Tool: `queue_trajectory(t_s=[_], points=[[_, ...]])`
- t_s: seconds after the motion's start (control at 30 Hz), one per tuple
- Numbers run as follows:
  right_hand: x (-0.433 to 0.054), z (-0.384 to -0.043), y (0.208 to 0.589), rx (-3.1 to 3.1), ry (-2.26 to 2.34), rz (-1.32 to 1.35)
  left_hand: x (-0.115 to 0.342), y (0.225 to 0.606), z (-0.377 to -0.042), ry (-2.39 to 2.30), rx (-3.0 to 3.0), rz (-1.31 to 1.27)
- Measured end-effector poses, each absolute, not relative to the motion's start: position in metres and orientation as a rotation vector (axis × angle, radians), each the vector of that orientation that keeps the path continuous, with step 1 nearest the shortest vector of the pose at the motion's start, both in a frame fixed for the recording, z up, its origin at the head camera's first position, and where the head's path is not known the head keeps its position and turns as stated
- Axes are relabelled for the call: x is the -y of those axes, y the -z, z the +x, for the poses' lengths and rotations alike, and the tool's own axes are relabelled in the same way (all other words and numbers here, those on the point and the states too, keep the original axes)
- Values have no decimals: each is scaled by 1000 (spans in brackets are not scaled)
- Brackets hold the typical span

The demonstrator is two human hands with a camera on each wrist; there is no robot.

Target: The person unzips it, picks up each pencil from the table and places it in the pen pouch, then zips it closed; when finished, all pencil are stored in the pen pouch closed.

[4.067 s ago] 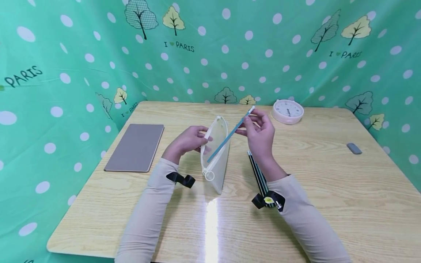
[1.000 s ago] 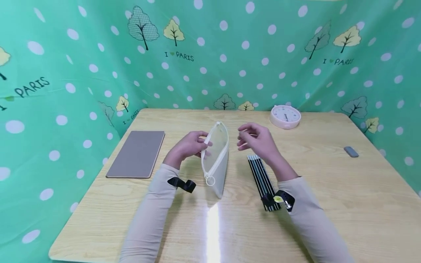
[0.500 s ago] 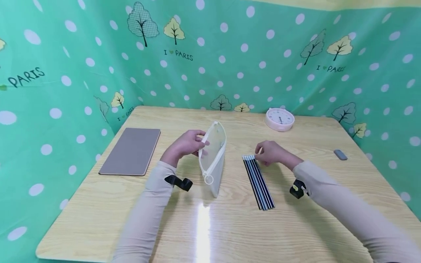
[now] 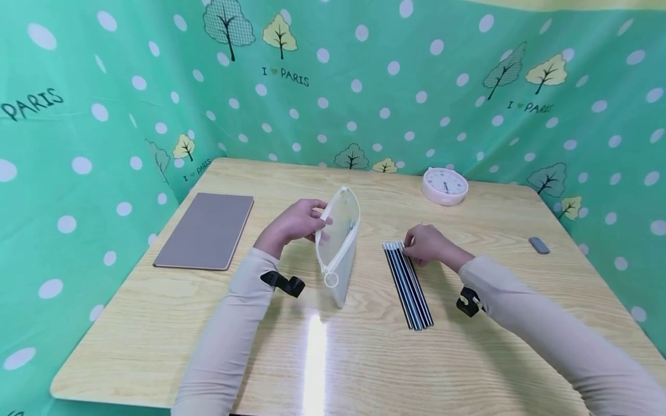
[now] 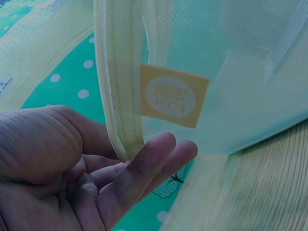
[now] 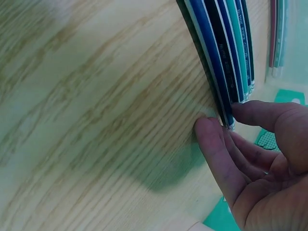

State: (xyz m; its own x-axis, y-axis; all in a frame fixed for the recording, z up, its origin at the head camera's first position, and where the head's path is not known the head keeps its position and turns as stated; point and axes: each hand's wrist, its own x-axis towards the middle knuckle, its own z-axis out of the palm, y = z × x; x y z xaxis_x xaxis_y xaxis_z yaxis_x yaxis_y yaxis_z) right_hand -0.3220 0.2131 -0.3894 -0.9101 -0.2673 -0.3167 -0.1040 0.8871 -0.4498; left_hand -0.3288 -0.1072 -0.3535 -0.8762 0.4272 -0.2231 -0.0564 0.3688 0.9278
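My left hand (image 4: 296,222) holds the rim of a whitish see-through zip pouch (image 4: 346,266), which stands upright with its mouth open. A yellow-orange label (image 5: 150,108) shows on the pouch in the left wrist view. Pencils (image 6: 273,36) show through the pouch wall at the right edge of the right wrist view. Several striped pencils (image 4: 407,283) lie side by side on the table, right of the pouch. At their far end, my right hand (image 4: 429,241) pinches the tip of the outermost pencil (image 6: 216,62) between thumb and fingers.
A grey notebook (image 4: 205,231) lies on the left of the wooden table (image 4: 250,346). Toward the back right stands a pale pink round clock (image 4: 444,188). A small grey oblong piece (image 4: 538,245) lies at the far right. Green patterned cloth (image 4: 322,92) hangs behind.
Earlier, my right hand put a blue pencil into the pouch and let go. It has since moved down to the row and taken the outermost pencil's end. My left hand keeps its hold.
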Motion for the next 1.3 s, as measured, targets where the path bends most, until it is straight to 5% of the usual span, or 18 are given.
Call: queue_trajectory(t_s=[0.43,0.93,1.3], points=[[-215,-319,389,-2684,893,-130,107,357,-332,-1508,-2195,294],[-219,-312,342,-1893,2593,49,103,356,-334,-1517,-2188,287],[-205,-313,338,-1441,2934,164,103,357,-334,-1514,-2188,274]])
